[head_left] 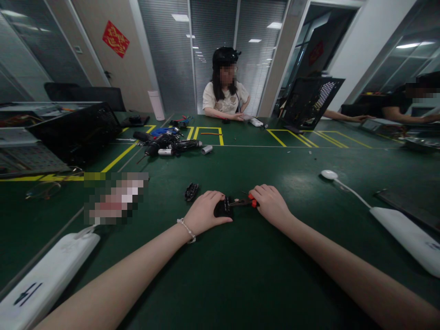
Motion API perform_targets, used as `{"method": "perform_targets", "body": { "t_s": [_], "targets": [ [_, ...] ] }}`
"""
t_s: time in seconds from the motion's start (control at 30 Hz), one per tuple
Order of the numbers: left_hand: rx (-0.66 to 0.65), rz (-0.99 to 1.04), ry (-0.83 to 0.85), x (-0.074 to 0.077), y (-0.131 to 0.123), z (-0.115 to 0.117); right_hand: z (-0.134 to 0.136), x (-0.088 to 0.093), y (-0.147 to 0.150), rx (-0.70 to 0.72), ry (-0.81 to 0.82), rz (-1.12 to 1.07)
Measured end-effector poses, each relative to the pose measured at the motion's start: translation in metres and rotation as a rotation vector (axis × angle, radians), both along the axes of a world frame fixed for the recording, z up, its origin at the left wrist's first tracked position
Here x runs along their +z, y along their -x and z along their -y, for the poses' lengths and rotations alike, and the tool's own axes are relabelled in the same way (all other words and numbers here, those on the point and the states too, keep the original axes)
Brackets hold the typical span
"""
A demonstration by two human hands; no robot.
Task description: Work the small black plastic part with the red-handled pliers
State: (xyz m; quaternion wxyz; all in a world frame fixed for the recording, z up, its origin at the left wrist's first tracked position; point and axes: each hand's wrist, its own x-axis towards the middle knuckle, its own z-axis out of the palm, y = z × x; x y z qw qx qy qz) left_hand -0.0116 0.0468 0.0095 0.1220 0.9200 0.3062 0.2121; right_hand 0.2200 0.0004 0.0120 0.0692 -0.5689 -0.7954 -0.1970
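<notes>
My left hand (206,211) is closed around a small black plastic part (223,210), keeping it on the green table (233,275). What the part belongs to I cannot make out. From the right, my right hand (271,201) grips the red handles of a pair of pliers (244,201). The jaws of the pliers point left and meet the right edge of the black part; whether they bite on it is too small to tell. Just beyond my left hand lies another small black piece (191,191), apart from both hands.
Tools and cables (168,143) are heaped at the back left beside a black computer case (75,135). White devices with cords flank my arms, one left (51,275), one right (405,233). A person (225,91) sits across the table; another is at far right.
</notes>
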Motion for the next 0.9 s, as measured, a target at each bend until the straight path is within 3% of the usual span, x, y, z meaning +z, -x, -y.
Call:
{"method": "perform_targets", "body": {
  "t_s": [0.9],
  "targets": [
    [0.005,-0.002,-0.01,-0.0003,-0.0008,0.0002,0.0006,0.0021,0.0015,0.007,0.018,-0.006]
  ]
}}
